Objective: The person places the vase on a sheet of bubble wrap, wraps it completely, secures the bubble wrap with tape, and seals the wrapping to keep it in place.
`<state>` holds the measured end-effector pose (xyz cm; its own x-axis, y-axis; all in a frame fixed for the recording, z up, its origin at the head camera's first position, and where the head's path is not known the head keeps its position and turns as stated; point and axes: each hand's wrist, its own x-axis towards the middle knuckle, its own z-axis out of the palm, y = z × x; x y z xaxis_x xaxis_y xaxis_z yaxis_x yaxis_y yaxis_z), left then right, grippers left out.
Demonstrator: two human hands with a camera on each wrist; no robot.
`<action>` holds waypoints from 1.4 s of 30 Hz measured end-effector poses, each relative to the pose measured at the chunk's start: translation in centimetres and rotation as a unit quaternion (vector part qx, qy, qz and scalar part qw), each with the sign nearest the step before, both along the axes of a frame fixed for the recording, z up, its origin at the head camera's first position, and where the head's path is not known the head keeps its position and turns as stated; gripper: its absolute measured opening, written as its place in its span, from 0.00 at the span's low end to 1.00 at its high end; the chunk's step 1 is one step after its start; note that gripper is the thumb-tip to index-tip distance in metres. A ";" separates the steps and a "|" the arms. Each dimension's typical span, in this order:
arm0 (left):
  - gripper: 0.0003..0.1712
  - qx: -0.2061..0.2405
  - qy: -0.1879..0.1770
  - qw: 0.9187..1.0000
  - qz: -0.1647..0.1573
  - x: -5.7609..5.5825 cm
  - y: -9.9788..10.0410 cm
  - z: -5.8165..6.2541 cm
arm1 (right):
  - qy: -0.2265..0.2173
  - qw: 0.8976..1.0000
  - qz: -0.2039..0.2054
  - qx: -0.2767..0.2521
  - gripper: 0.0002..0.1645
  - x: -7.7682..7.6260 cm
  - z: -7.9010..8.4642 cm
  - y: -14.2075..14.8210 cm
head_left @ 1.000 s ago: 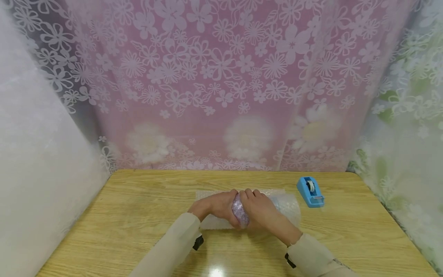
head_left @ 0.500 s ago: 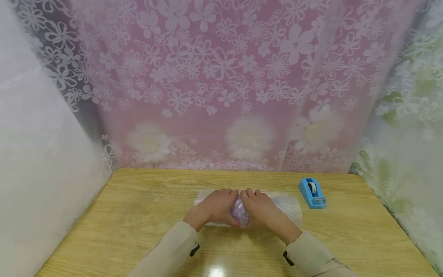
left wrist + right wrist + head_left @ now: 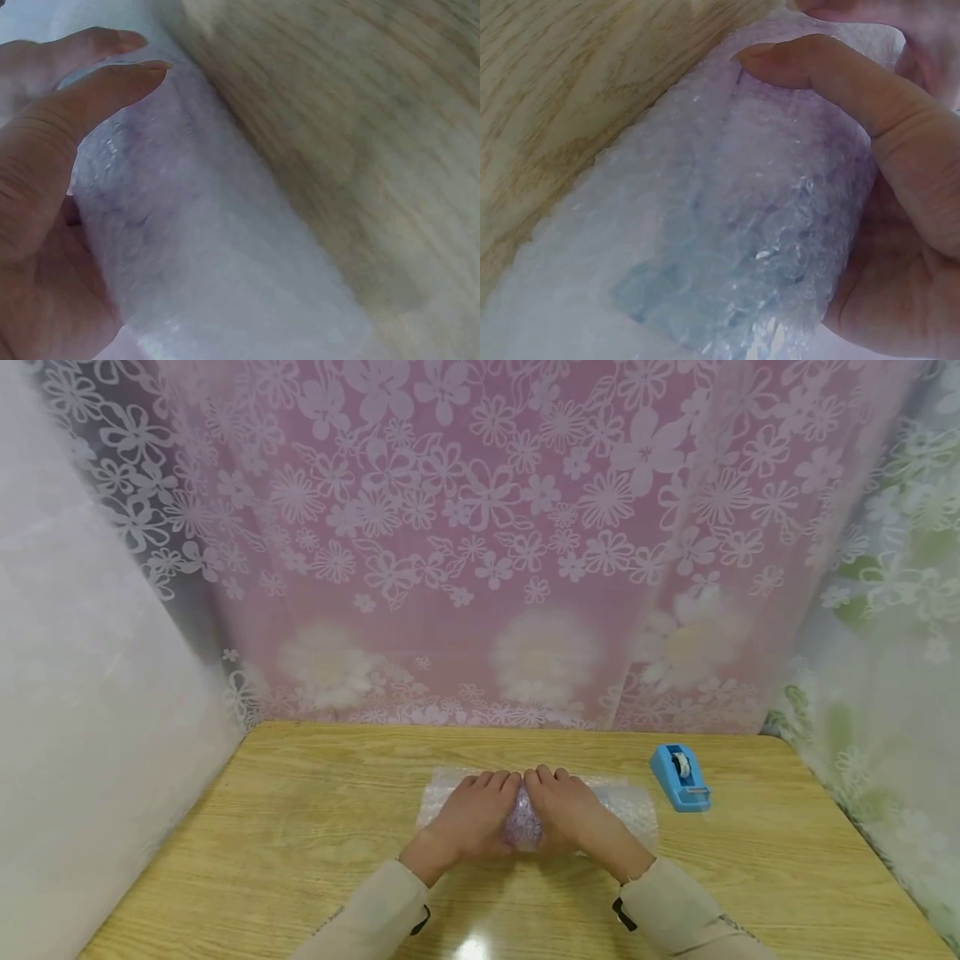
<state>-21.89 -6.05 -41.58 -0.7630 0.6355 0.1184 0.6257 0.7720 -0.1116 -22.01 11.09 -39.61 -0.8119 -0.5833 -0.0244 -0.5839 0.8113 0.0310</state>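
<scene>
A bubble-wrap roll lies crosswise on the table, with something purple showing through its middle and a blue-green patch showing through near one end in the right wrist view. My left hand grips the roll left of its middle, fingers over the far side. Just beside it, my right hand holds the roll in the same way, the fingertips of both hands close together. Each wrist view shows a thumb pressing on the wrapped surface. What is inside is blurred by the bubbles.
A light blue tape dispenser with a roll of tape stands at the back right of the wooden table. A pink flowered curtain hangs behind, with pale sheets at both sides.
The loose wrap that lay flat under the left hand now sits rolled beneath my hands. My left hand has turned to lie over the roll, and the purple patch between the hands looks narrower.
</scene>
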 end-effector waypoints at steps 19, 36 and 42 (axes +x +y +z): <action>0.55 -0.015 0.119 0.992 0.033 0.3 0.8 -1.7 | -0.087 0.996 -0.001 0.008 0.52 -1.0 0.9 -0.6; 0.59 -0.002 0.062 0.998 0.029 0.7 0.9 -0.8 | -0.257 0.966 -0.026 -0.017 0.46 -2.5 2.0 0.1; 0.60 -0.006 0.092 0.995 0.028 0.8 0.9 -1.0 | -0.295 0.955 -0.028 -0.023 0.48 -3.1 2.0 0.1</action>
<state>-21.05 -5.17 -42.58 -0.7626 0.5954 0.2529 0.5503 0.8026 -0.2300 -25.13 11.15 -37.60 -0.6946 -0.5507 -0.4628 -0.4445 0.8344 -0.3258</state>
